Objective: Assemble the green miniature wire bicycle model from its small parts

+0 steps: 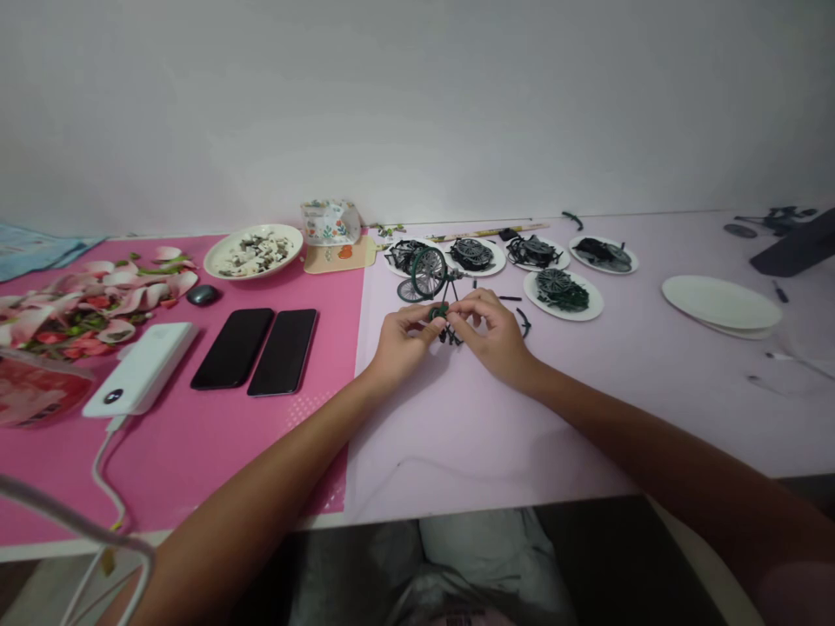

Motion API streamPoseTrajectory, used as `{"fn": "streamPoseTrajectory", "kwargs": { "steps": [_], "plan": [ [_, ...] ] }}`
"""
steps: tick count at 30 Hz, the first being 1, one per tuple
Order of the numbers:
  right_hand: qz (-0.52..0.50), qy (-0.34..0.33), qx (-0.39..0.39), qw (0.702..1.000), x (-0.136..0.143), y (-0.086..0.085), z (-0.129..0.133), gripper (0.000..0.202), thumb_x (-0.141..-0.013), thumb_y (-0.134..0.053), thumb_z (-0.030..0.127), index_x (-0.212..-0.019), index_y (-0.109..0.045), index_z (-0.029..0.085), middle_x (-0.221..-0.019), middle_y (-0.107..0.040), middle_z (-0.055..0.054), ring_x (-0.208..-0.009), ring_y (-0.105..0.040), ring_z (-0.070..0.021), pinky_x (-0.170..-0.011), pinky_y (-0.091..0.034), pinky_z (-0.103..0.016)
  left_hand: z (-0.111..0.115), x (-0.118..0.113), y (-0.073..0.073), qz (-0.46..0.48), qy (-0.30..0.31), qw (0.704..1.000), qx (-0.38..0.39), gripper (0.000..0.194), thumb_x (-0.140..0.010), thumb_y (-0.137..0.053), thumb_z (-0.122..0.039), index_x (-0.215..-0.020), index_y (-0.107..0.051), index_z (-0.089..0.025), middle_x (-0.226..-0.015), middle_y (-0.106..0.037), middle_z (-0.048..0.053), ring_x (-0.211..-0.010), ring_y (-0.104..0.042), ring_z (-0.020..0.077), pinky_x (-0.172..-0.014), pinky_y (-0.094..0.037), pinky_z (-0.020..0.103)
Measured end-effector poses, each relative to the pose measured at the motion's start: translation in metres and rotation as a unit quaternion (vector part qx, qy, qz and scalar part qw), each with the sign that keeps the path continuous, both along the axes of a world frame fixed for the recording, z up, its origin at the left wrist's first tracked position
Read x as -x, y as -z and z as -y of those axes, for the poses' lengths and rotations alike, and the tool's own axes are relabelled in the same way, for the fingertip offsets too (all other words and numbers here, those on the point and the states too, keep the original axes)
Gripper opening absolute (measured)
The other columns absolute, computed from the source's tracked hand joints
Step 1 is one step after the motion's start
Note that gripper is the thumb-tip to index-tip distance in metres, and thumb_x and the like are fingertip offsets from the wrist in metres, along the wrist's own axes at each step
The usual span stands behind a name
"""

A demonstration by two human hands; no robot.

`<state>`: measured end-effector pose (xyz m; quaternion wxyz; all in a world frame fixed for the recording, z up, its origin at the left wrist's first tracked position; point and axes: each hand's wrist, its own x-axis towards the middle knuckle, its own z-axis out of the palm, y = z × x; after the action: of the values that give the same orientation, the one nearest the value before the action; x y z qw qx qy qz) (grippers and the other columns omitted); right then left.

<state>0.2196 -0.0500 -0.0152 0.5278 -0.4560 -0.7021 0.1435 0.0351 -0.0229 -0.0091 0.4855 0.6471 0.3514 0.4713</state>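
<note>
In the head view my left hand (405, 341) and my right hand (490, 332) meet over the light part of the table, fingers pinched. Between them is a small dark model bicycle (429, 272), partly assembled, with a spoked wheel raised toward the wall. My left fingers and thumb close on its dark green lower part, and my right fingertips press the same spot from the other side. The fingers hide much of the frame there. Just beyond my hands stands a white plate (389, 262) of dark parts. A curved dark piece (524, 322) lies right of my right hand.
More plates of dark wheels and parts, one a plate of green pieces (591, 308), stand behind. Stacked white plates (721, 304) lie right. On the pink mat (215, 452) are two phones (284, 352), a power bank (140, 369), a bowl (215, 266) and scattered petals (117, 278).
</note>
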Motion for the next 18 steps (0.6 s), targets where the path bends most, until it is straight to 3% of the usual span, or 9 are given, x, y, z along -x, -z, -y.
{"fn": "streamPoseTrajectory", "kwargs": {
  "steps": [9, 18],
  "plan": [
    [-0.003, -0.010, -0.008, 1.000, -0.0014, -0.0013, -0.0012, 0.005, -0.094, -0.072, 0.027, -0.096, -0.077, 0.026, -0.089, -0.069, -0.003, -0.082, -0.060, -0.0198, -0.071, -0.052, -0.036, 0.0041, 0.0022, -0.0026, -0.047, -0.026, 0.997, -0.055, 0.022, -0.090, -0.076, -0.032, -0.106, -0.088, -0.022, -0.108, -0.084, 0.010, -0.108, -0.067, 0.0286, -0.092, -0.054, 0.038],
    [0.016, -0.011, -0.024, 1.000, -0.0022, -0.0002, -0.0016, 0.006, -0.095, -0.072, 0.029, -0.096, -0.078, 0.026, -0.088, -0.070, -0.004, -0.085, -0.062, -0.0213, -0.069, -0.052, -0.036, 0.0035, 0.0021, -0.0031, -0.042, -0.018, 0.997, -0.060, 0.022, -0.090, -0.078, -0.042, -0.099, -0.089, -0.025, -0.106, -0.084, 0.010, -0.104, -0.067, 0.0285, -0.095, -0.052, 0.040]
  ]
}}
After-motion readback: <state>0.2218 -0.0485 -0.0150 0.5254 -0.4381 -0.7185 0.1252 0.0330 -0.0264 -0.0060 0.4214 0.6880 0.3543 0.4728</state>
